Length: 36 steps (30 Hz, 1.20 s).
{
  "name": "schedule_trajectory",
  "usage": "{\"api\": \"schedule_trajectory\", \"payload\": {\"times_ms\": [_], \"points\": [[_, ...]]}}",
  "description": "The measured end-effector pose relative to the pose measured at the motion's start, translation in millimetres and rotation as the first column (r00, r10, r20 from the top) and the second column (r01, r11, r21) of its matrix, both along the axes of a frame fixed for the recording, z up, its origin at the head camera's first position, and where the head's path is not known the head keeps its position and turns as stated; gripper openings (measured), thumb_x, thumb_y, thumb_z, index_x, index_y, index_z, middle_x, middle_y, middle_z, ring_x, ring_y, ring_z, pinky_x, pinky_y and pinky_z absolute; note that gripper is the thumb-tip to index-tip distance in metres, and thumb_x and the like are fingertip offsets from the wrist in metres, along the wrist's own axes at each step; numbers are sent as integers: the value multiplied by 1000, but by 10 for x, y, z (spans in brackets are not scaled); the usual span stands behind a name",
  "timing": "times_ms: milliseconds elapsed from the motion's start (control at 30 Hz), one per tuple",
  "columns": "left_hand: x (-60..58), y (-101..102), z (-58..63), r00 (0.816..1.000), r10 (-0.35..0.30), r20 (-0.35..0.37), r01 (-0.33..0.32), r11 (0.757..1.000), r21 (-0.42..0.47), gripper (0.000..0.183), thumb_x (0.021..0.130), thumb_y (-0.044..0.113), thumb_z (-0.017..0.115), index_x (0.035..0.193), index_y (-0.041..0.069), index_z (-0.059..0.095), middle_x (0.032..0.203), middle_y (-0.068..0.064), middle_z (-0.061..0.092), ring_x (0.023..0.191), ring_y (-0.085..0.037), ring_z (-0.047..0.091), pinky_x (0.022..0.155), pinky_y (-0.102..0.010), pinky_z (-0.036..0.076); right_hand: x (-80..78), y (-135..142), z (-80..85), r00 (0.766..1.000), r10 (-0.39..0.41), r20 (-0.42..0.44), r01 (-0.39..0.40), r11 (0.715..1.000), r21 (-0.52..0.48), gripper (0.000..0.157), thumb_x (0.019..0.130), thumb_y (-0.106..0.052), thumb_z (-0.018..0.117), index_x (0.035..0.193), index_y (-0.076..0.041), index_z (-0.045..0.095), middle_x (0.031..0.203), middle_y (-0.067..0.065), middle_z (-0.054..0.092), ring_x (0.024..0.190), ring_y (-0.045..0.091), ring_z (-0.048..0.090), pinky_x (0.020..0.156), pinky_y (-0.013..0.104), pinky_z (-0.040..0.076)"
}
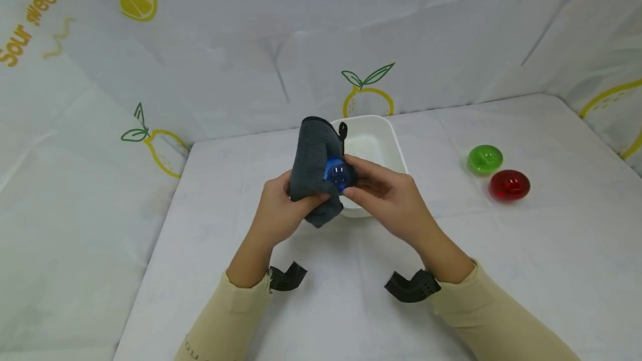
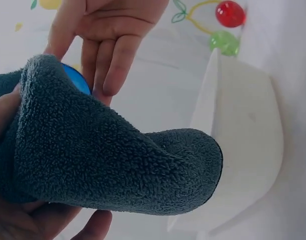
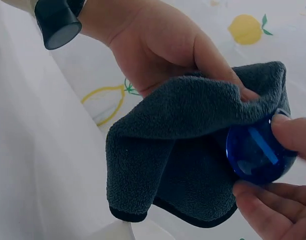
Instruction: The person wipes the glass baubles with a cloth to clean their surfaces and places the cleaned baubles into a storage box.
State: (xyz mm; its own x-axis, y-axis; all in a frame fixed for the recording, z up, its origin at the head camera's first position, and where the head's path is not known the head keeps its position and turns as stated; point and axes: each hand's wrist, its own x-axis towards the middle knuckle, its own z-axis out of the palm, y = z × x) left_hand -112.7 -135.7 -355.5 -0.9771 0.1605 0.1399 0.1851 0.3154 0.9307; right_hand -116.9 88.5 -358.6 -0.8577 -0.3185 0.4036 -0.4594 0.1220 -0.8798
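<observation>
Glossy blue rounded object (image 1: 340, 176), partly hidden, long axis unclear: right hand (image 1: 391, 194) pinches it, left hand (image 1: 281, 208) grips grey plush cloth (image 1: 312, 160).

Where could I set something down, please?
Free: the table left of the left hand, between the white tub and the green ball, and right of the red ball. Crowded: around the tub, where that hand holds the grey cloth and the right hand the blue ball.

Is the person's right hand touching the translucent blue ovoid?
Touching: the right wrist view shows the right hand pinching the translucent blue ovoid, its thumb on the glossy surface.
</observation>
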Motion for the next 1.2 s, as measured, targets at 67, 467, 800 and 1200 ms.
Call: {"api": "schedule_trajectory", "payload": {"times_ms": [67, 467, 800, 1200], "points": [[7, 18, 1, 1000, 12, 17, -11, 1000, -24, 37, 82, 24, 81, 113, 11, 68, 107, -4, 73, 92, -18, 69, 80, -37, 59, 10, -13, 1, 998, -66, -18, 66, 998, 24, 60, 83, -5, 78, 139, -8, 55, 119, 12, 69, 100, 18, 71, 85, 23, 56], [13, -9, 33, 1000, -10, 2, 10, 1000, -16, 34, 81, 19, 82, 111, 9, 70, 106, -5, 73, 94, -19, 69, 82, -38, 59, 9, 9, 28, 994, -106, 13, 107, 994, -17, 56, 73, -3, 86, 124, 1, 66, 119, 11, 70, 100, 11, 71, 84, 24, 57], [-6, -130, 51, 994, -106, -12, 106, 994, 21, 33, 76, 11, 84, 107, 6, 71, 98, -10, 73, 85, -21, 68, 78, -38, 59, -42, 95, 61, 953, 77, 292, -52, 994, -92, 50, 77, 0, 81, 124, 5, 65, 112, 17, 72, 92, 12, 73, 80, 27, 59], [10, -164, 71, 965, -196, -173, 191, 981, -42, 28, 78, -2, 78, 105, 2, 70, 99, -10, 72, 92, -20, 64, 83, -38, 57, -71, 65, 45, 838, 305, 453, -197, 942, -270, 42, 97, -12, 56, 120, 23, 53, 98, 1, 74, 87, 19, 74, 81, 37, 60]]}}
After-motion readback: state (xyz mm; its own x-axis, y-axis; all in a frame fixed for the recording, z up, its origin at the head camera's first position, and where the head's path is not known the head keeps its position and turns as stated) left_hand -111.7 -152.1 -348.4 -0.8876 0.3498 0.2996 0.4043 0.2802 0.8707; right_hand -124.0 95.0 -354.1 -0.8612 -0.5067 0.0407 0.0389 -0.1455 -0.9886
